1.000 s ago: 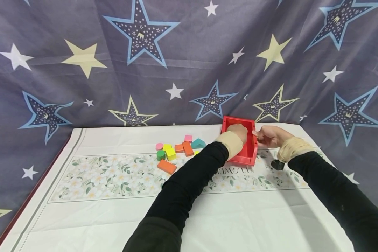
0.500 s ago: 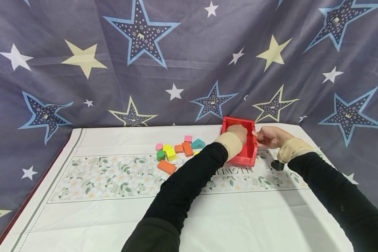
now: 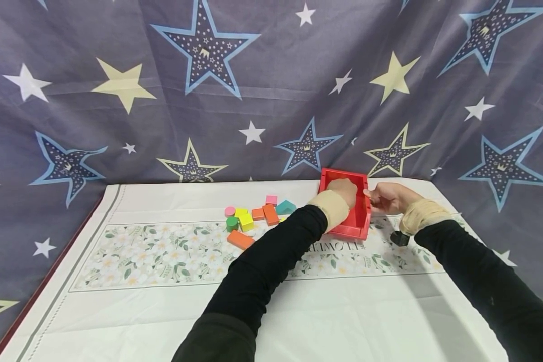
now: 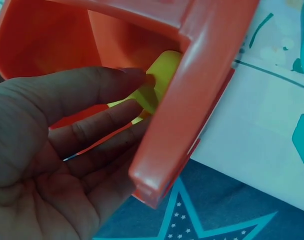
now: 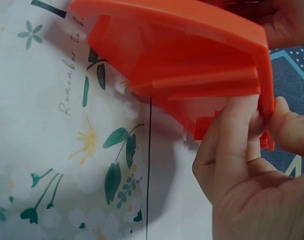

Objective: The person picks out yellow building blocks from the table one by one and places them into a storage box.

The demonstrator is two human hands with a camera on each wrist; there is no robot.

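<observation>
Red bin (image 3: 347, 232) x1: L hand (image 3: 344, 190) inside, R hand (image 3: 391, 197) gripping edge.

A red, open-topped bin (image 3: 349, 231) sits toward the far edge of the bench (image 3: 344, 317), a yellow block (image 4: 167, 70) partly visible inside.

Blocks on the surface (image 3: 163, 317): ten in sight. By colour, the count stands at three orange blocks (image 3: 241, 240), two pink blocks (image 3: 271, 200), one green block (image 3: 232, 224), one teal block (image 3: 285, 207) and three yellow blocks (image 3: 246, 222), the third showing only a sliver beside the left sleeve (image 3: 258, 271). That sleeve covers part of the area; a full total cannot be confirmed. Containers: one red bin (image 3: 350, 230), with at least one yellow piece (image 4: 166, 70) inside, exact number obscured. Grips: two, one left grip (image 3: 343, 189), one right grip (image 3: 391, 197). Wrist bands (image 3: 331, 206): two. Curtains: one starry curtain (image 3: 262, 75).
</observation>
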